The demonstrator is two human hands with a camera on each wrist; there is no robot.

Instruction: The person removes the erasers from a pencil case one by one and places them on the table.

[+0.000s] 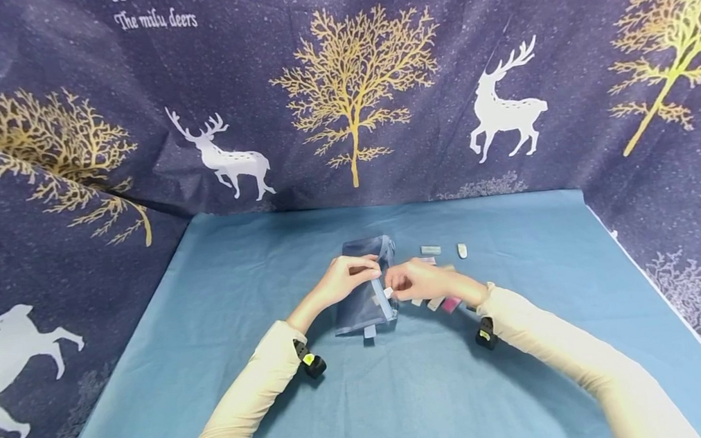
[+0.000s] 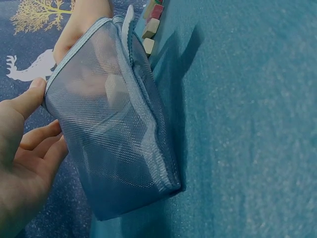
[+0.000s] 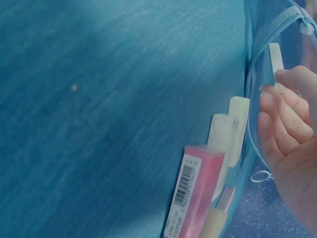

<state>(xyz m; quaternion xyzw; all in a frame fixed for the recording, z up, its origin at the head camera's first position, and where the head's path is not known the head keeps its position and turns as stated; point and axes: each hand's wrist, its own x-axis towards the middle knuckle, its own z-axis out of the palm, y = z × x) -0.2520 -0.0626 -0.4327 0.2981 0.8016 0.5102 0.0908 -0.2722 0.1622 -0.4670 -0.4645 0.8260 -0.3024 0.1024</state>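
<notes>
A blue mesh zip pouch lies on the blue cloth with its mouth facing right. My left hand pinches the pouch's upper opening edge between thumb and fingers, holding it raised. At the mouth, my right hand pinches a small white block that looks like an eraser. Through the mesh in the left wrist view, a pale block shows near the right fingers. Beside the right hand lie a pink eraser with a barcode label and white erasers.
Beyond the right hand, a pale green-grey block and a small white rounded piece lie on the cloth. A white tag sticks out at the pouch's near end. A patterned dark curtain stands behind.
</notes>
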